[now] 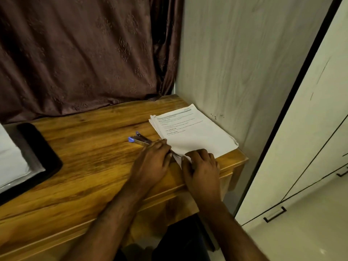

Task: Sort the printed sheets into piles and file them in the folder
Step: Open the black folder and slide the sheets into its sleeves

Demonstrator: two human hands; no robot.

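Both forearms are stretched forward from the near edge, bare. The left hand [150, 161] is curled, knuckles up — the right hand [202, 162] lies just beside it, fingers bent.

Bare table [90, 147] between folder [37, 157] and stapler [139, 140] — passable.

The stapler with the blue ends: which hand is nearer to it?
Left. The left hand lies over the near end of the stapler, touching it. The right hand is further right, at the near corner of the paper stack, apart from the stapler.
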